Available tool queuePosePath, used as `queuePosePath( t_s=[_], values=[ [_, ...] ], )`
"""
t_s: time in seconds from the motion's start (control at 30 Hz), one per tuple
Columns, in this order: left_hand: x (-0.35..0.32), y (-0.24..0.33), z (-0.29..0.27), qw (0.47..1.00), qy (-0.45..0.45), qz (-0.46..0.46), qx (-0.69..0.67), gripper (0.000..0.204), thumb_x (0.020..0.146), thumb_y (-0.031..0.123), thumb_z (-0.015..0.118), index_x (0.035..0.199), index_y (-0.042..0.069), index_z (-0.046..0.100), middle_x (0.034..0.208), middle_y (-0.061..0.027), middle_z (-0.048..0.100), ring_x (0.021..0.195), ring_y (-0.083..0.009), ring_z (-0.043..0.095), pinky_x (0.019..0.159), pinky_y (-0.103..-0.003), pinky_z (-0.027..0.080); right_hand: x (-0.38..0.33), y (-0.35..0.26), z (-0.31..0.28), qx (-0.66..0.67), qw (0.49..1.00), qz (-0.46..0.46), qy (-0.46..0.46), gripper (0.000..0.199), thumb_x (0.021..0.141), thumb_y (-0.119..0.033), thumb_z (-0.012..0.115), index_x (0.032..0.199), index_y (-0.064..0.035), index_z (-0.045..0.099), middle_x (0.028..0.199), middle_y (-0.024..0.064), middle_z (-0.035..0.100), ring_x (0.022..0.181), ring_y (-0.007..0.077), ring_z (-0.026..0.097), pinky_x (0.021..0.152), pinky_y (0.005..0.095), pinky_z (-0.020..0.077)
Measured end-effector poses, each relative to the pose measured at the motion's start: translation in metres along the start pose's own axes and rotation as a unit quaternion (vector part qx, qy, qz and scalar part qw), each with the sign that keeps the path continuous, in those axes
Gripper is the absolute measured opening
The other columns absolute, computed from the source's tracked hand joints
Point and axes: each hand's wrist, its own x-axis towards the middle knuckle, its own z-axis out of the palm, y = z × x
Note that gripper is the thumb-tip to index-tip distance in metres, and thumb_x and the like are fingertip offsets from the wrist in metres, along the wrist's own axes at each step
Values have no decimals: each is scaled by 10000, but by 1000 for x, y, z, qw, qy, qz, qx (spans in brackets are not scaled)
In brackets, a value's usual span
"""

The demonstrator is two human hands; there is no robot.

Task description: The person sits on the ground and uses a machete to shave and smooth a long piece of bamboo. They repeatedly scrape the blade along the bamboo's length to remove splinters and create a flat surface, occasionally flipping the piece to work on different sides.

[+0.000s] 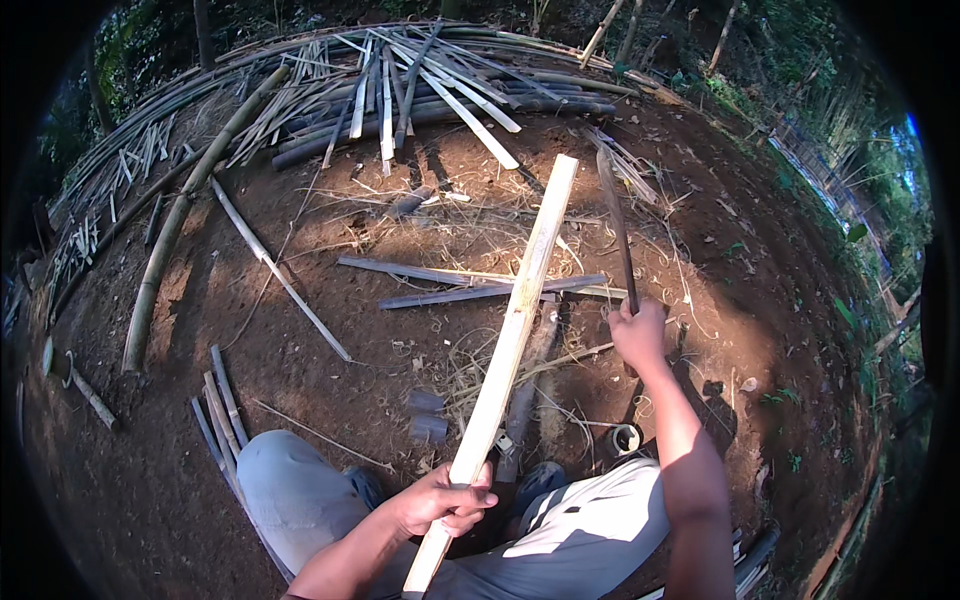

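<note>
Left hand (440,503) fist-closed around pale split bamboo slat (510,335), angled up over dirt (lower end cut off by frame). Right hand (638,333) clenched on machete (617,225); handle hidden inside grip.

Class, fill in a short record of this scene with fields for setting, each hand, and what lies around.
Setting: outdoors, bare brown earth with plants at the edge
Left hand: gripping the near end of a long pale bamboo slat, which points away from the person
Right hand: gripping a long dark blade, raised beside the slat
Ground: split strips crossing under the slat
Background: pile of bamboo poles
</note>
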Motion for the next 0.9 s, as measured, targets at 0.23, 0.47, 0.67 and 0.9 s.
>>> queuePosePath(
  t_s=[0.23,0.47,0.67,0.9],
  values=[
    [15,-5,-13,991,58,55,104,535,1008,594,344,841,96,447,565,30,321,416,-75,298,388,-240,265,-18,-45,-5,-54,980,-144,-124,101,770,-120,659,742,-40,606,685,196,629,693,411,636,620,496,482],
    [37,-13,-22,819,312,238,419,526,1065,470,302,814,40,472,635,-22,460,595,-131,432,580,-299,394,-41,-90,3,-100,934,-219,-264,153,700,-133,706,816,-52,649,749,179,673,739,397,667,693,497,525],
    [27,-3,-9,677,397,306,539,373,1016,353,526,920,-8,535,694,-100,644,561,-190,630,528,-376,458,-58,-100,17,-109,904,-280,-306,169,690,-106,690,839,-47,636,771,159,688,760,379,684,708,494,541],
    [23,-3,-7,862,275,358,230,281,1000,262,587,1064,5,491,710,-53,579,494,-142,581,451,-296,464,-75,-102,30,-59,899,-327,-287,159,652,-69,673,785,-44,589,728,139,654,714,376,663,649,471,523]
  ],
)
